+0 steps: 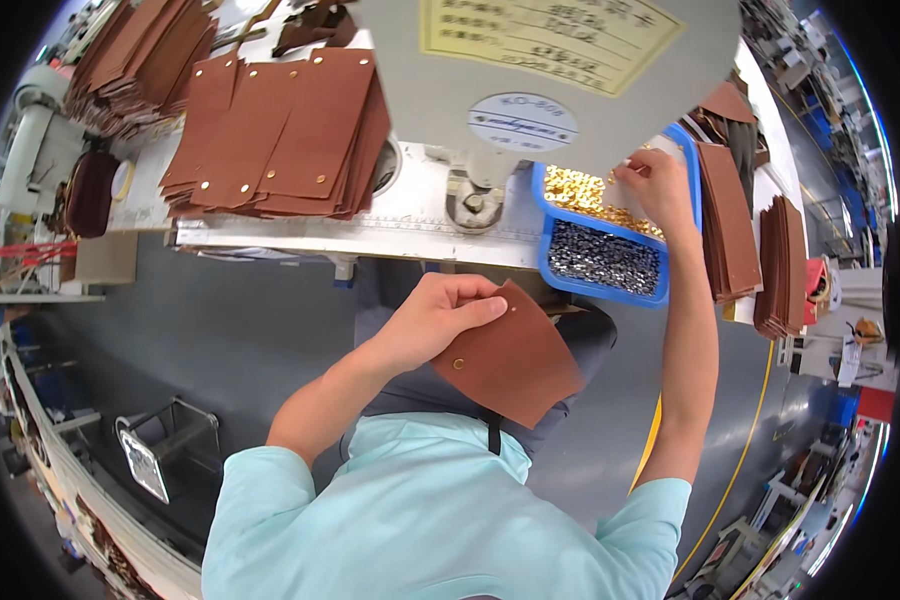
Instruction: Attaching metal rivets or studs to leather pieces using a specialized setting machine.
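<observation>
My left hand (438, 318) pinches a brown leather piece (515, 360) by its edge above my lap. A small gold ring-like fastener (458, 364) sits in the leather, and a small pale dot shows near my thumb. At the right, my right hand (658, 188) reaches over a blue tray of shiny gold fasteners (578, 188). Its thumb and fingertips are pressed together, and whatever they hold is too small to make out. Nearer me, dark metal fasteners (605, 258) fill a second blue compartment (610, 292).
A grey press machine (425, 110) stands over the white table (410, 240). Fanned brown leather pieces with gold fasteners (280, 140) lie left of it. More leather stacks (728, 220) lie right of the trays. A metal-framed stand (175, 450) is on the floor at left.
</observation>
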The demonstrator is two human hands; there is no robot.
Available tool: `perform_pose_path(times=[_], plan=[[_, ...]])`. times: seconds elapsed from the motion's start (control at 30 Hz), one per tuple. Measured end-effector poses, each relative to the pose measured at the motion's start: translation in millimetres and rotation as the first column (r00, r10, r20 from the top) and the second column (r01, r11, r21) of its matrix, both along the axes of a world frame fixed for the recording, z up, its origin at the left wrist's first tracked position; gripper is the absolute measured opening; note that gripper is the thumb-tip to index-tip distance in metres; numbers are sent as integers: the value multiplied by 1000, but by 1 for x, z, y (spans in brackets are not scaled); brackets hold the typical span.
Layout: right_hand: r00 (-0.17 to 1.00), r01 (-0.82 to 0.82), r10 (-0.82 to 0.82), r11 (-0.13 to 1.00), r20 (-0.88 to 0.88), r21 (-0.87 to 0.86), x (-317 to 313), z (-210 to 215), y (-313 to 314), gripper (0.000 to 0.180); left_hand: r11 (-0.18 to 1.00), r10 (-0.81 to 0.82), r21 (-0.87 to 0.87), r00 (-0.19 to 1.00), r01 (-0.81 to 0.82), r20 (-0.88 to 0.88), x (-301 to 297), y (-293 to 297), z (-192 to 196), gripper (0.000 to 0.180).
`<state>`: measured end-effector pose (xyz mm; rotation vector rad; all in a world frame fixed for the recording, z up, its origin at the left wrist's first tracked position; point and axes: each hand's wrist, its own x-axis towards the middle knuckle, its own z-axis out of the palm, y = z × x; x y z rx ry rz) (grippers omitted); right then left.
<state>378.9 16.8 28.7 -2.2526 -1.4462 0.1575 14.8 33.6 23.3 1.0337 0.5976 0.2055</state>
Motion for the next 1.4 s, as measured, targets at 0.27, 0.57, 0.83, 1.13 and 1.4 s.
perform_pose_path(times=[0.27, 0.57, 0.83, 1.13, 1.4], plan=[[985, -135, 134, 991, 111, 5, 9, -7, 1, 16, 971, 15, -241, 996, 7, 89, 6, 3, -7, 19], [965, -34, 68, 990, 255, -138, 10, -3, -5, 15, 960, 54, -280, 992, -20, 117, 3, -1, -4, 21], [962, 105, -90, 993, -260, 46, 4, 6, -25, 20, 965, 54, -258, 996, -34, 72, 1, -2, -7, 22], [783, -68, 285, 923, -553, 379, -133, 42, -89, 23, 968, 112, -224, 994, -111, -8, 9, -9, -5, 25], [897, -294, 367, 912, -245, 287, -177, 41, -116, 23, 980, 109, -173, 992, -98, 57, 14, -18, -6, 28]])
